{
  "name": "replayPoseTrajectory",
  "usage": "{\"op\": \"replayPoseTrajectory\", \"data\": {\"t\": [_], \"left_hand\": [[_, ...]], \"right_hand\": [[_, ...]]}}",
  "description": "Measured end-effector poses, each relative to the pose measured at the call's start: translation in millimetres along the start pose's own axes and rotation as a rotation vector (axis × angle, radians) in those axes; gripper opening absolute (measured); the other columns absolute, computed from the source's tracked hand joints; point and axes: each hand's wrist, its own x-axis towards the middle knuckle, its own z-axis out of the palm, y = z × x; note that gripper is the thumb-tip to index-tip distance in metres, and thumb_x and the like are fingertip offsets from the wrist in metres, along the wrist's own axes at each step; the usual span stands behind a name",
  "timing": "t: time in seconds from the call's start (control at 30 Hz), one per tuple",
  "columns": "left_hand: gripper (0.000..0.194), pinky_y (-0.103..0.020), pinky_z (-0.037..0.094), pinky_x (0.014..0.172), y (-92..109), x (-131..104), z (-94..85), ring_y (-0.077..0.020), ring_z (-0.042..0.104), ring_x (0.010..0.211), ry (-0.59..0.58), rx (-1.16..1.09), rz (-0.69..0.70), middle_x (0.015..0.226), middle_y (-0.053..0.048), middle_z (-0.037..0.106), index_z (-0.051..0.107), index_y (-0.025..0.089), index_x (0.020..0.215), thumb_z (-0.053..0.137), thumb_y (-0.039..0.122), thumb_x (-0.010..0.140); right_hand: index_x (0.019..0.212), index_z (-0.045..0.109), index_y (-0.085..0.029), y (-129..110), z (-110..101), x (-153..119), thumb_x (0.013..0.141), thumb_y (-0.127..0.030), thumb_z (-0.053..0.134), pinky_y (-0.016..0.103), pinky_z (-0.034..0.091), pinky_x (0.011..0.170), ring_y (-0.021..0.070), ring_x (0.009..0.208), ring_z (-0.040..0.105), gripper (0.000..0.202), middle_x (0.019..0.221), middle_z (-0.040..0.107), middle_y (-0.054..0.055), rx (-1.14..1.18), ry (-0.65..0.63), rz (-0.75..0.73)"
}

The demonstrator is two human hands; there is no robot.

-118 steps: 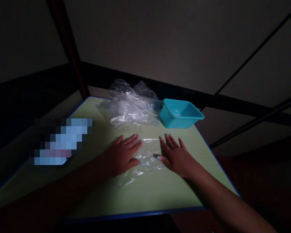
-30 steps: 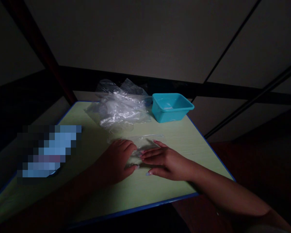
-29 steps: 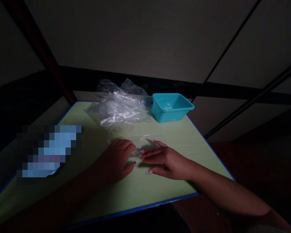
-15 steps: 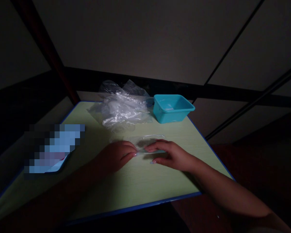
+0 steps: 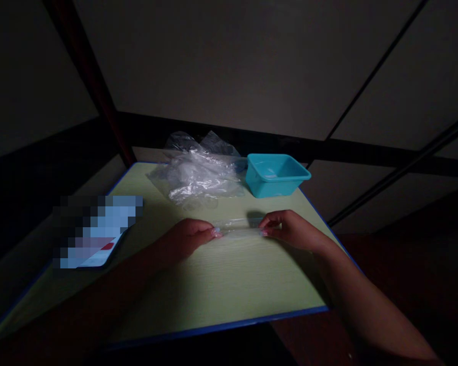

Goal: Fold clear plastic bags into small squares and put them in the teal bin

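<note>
A flat strip of clear plastic (image 5: 238, 226) lies stretched between my two hands, low over the middle of the table. My left hand (image 5: 194, 235) pinches its left end between thumb and fingers. At the right end, the thumb and fingertips of my right hand (image 5: 284, 229) are closed on the plastic. Beyond the strip sits a crumpled heap of clear plastic bags (image 5: 198, 175), apart from both hands.
A turquoise plastic basket (image 5: 277, 185) stands at the back right of the pale green table (image 5: 213, 300), which has a blue edge. A phone-like device (image 5: 107, 239), partly pixelated, lies at the left. Dark panels rise behind the table.
My right hand has moved right and its fingers have closed on the strip's right end. My left hand still pinches the left end. The whole view has shifted slightly.
</note>
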Motion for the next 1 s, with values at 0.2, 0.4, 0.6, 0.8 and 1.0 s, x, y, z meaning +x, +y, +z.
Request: {"op": "replayPoseTrajectory", "data": {"t": [0.2,0.4,0.6,0.8,1.0], "left_hand": [[0.044,-0.028,0.045,0.065,-5.8,2.1,1.5,-0.0185,0.060,0.069,-0.003,-0.216,-0.098,0.070,-0.002,0.065,0.067,0.017,0.078,0.043,0.054,0.084],[0.040,-0.027,0.041,0.062,-0.3,1.9,-0.7,-0.0174,0.056,0.065,0.000,-0.116,-0.035,0.065,0.000,0.061,0.065,0.017,0.074,0.047,0.051,0.082],[0.038,-0.028,0.044,0.065,10.4,-3.0,-8.9,-0.0201,0.062,0.072,0.054,-0.020,-0.066,0.077,-0.002,0.069,0.069,0.017,0.085,0.051,0.049,0.075],[0.039,-0.030,0.048,0.073,3.3,-1.7,-28.7,-0.0241,0.067,0.081,0.009,0.032,-0.146,0.083,-0.005,0.073,0.068,0.016,0.086,0.052,0.045,0.065],[0.027,-0.030,0.046,0.070,-9.4,1.7,-36.3,-0.0227,0.065,0.076,0.043,0.103,-0.108,0.077,-0.003,0.071,0.066,0.019,0.074,0.054,0.042,0.063]], "right_hand": [[0.079,0.068,-0.016,4.8,-3.7,3.1,0.078,-0.028,0.061,0.030,0.045,0.062,0.0173,0.068,0.061,0.014,0.074,0.070,0.005,-0.033,-0.097,0.062],[0.073,0.065,-0.015,7.4,1.1,6.0,0.079,-0.027,0.057,0.026,0.037,0.053,0.0132,0.055,0.051,0.015,0.060,0.062,0.001,-0.092,-0.062,0.124],[0.072,0.064,-0.015,9.6,5.7,8.5,0.080,-0.027,0.055,0.026,0.036,0.054,0.0141,0.056,0.051,0.017,0.060,0.061,0.002,-0.116,-0.034,0.103],[0.074,0.064,-0.016,8.9,5.3,9.0,0.082,-0.028,0.053,0.026,0.035,0.056,0.0145,0.058,0.051,0.019,0.063,0.061,0.002,-0.143,0.020,0.048],[0.072,0.062,-0.017,9.5,7.9,12.2,0.084,-0.032,0.051,0.026,0.034,0.057,0.0145,0.059,0.050,0.023,0.066,0.062,0.003,-0.177,0.097,0.025]]}}
